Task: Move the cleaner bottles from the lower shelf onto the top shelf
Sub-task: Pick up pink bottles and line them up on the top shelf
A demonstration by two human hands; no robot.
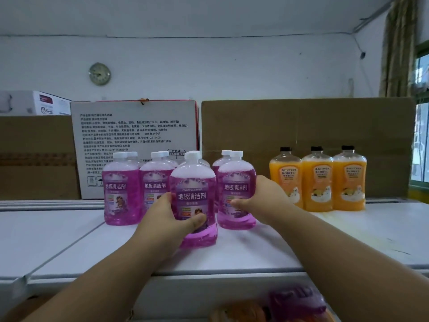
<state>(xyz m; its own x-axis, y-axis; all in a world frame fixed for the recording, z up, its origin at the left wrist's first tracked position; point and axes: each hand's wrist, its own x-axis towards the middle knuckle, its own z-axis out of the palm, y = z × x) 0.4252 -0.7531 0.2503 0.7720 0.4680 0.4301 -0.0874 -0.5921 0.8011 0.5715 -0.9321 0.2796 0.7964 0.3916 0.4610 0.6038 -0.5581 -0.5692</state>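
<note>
fingers (197, 220) grip purple bottle (195, 182) labelled "floor cleaner", "地板清洁剂".

purple bottles (194, 201) say 地板清洁剂 plus "FLOOR CLEANER" on the front one, white carton (137, 145) has 合格证 and GB17400, orange bottles' (317, 180) print too small.
</note>
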